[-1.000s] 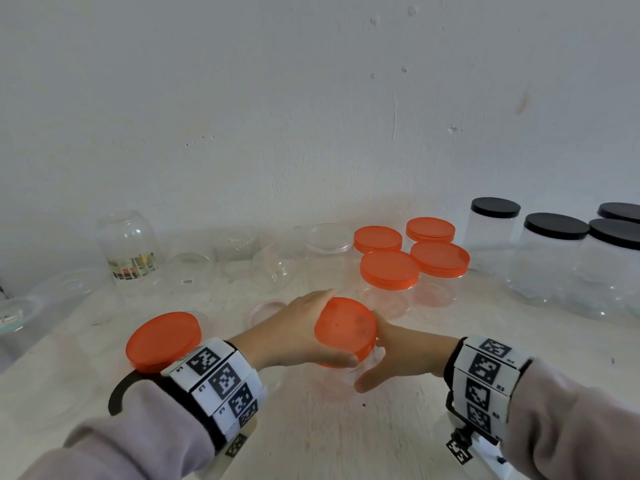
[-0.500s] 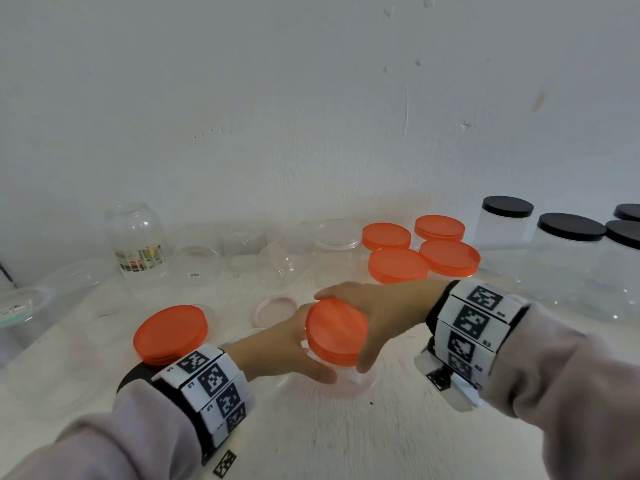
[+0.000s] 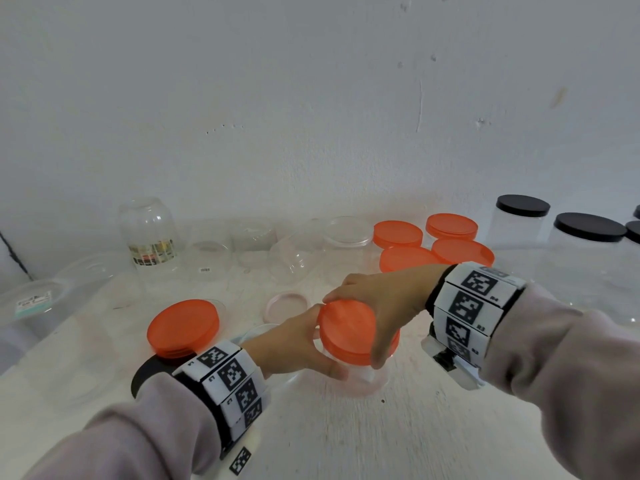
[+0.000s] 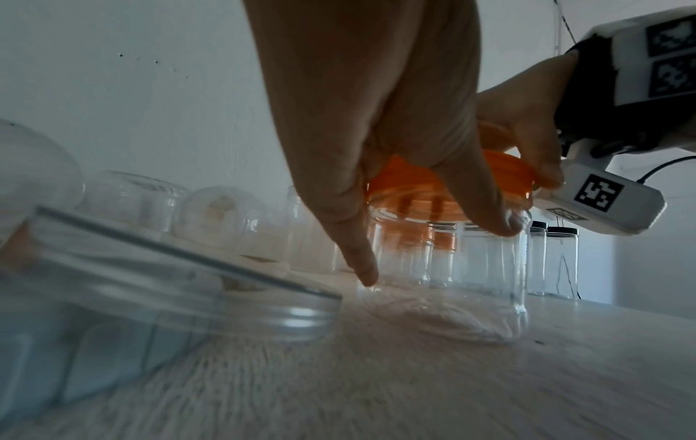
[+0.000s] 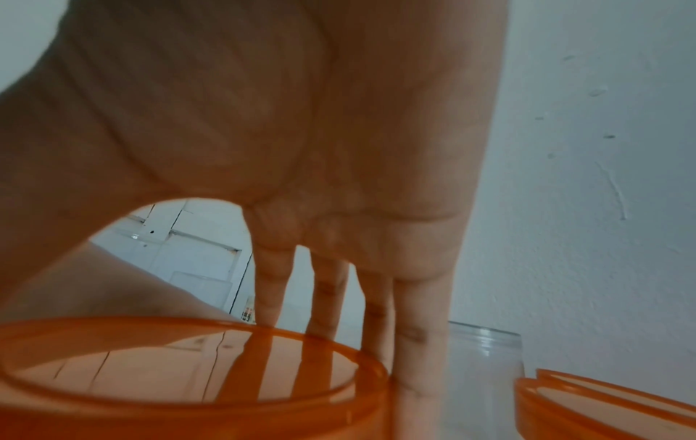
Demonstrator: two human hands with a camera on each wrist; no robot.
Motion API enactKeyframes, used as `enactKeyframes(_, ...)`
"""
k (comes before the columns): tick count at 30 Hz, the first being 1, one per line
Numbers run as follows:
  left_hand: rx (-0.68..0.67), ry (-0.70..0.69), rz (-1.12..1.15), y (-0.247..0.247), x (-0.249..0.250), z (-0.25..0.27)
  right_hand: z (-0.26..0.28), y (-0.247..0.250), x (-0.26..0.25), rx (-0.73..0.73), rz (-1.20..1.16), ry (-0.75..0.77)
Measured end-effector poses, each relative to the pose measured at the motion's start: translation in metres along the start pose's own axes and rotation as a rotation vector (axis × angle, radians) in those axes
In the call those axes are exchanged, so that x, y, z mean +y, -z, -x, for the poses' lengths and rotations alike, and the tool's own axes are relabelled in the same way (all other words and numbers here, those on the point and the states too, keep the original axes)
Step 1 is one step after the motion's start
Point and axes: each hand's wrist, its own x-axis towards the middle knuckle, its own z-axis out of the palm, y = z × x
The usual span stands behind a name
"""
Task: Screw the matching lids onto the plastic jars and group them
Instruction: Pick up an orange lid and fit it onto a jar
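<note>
Since a second ago, the right hand [image 3: 388, 299] has swung from beside the orange lid [image 3: 353, 329] to over it, fingers curled round its rim. On the white bench [image 3: 346, 441], the black-lidded jars [image 3: 588, 258] at far right look empty, as do the four orange-lidded jars [image 3: 460, 251] behind. The clear jar [image 3: 360, 379] under the lid is empty too; the left hand [image 3: 294, 344] grips its side. A spare orange lid [image 3: 183, 327] lies at left.
</note>
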Motion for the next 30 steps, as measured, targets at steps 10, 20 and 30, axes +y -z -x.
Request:
enactKeyframes(10, 0.023, 0.017, -0.014, -0.001, 0.001, 0.001, -0.002, -0.016, -0.002, 0.076, 0.054, -0.147)
enactKeyframes(20, 0.025, 0.029, -0.007, -0.003, 0.004, 0.003, 0.007, -0.007, -0.003, 0.064, -0.012, -0.077)
enactKeyframes(30, 0.026, 0.054, -0.001, -0.004, 0.005, 0.003, 0.014, 0.000, 0.000, -0.029, -0.054, -0.073)
